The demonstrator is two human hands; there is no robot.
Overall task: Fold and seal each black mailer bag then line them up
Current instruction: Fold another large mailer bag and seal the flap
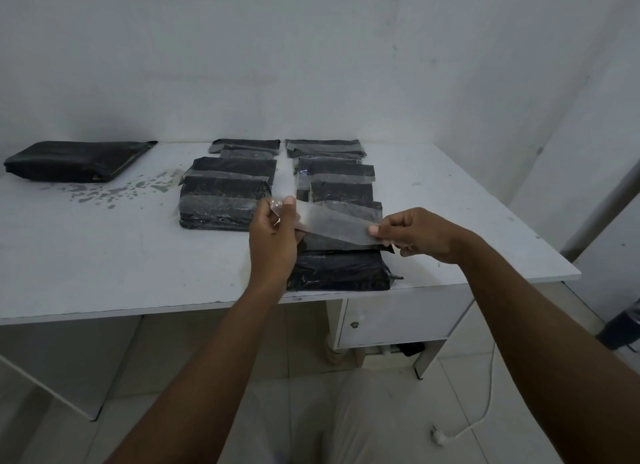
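My left grip (pixel 273 235) and right grip (pixel 414 237) each pinch one end of the clear tape strip (pixel 332 223), stretched just above the nearest black mailer bag (pixel 341 273), along its long axis.

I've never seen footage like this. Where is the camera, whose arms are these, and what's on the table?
No machine here: one wide camera sits on a person's head, looking down at their own arms. The left hand and right hand each pinch one end of a clear strip of sticky tape, stretched over a black plastic mailer bag at the near edge of the white table. Beyond it lie a left row of taped black bags and a right row. One more black bag lies apart at the far left.
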